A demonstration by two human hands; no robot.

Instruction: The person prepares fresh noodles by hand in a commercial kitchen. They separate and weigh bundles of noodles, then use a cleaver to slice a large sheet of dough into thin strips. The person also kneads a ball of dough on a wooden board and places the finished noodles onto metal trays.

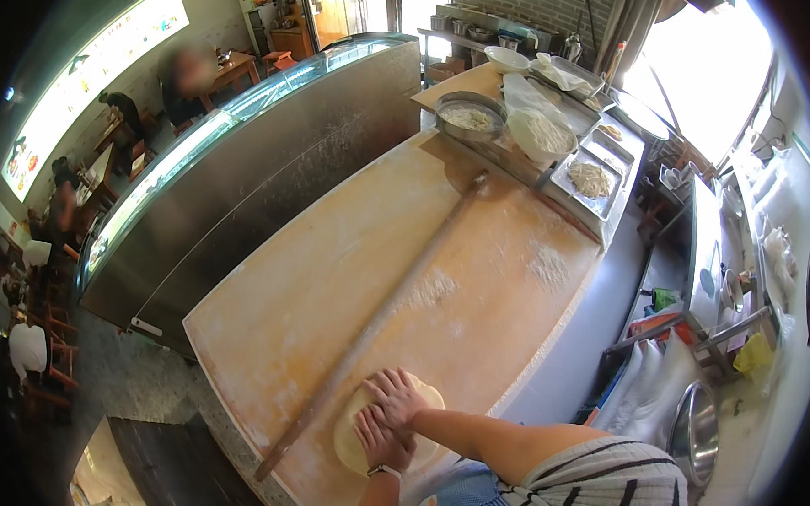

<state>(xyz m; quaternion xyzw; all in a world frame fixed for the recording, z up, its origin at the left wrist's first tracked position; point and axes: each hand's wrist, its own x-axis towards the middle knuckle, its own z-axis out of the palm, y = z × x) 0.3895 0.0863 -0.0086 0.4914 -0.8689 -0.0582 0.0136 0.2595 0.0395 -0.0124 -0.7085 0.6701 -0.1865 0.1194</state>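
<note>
A thick round of pale dough [349, 434] lies on the floured wooden board [294, 268], close to my body. My right hand [397, 398] presses flat on its far part, fingers slightly spread. Just nearer to me, my left hand [384, 439], with a band at the wrist, also presses on the dough. The two hands touch and partly overlap; the palms and the dough under them are hidden. A long wooden rolling pin [374, 320] lies slantwise across the board, just left of the dough.
Loose flour [434, 289] is scattered on the board. Beyond it stand a round metal sieve [470, 115], a bowl of flour [545, 133] and metal trays [591, 180]. A glass-topped display counter [265, 163] runs along the left. To the right are shelving [707, 262] and a steel bowl [694, 433]. People sit farther left.
</note>
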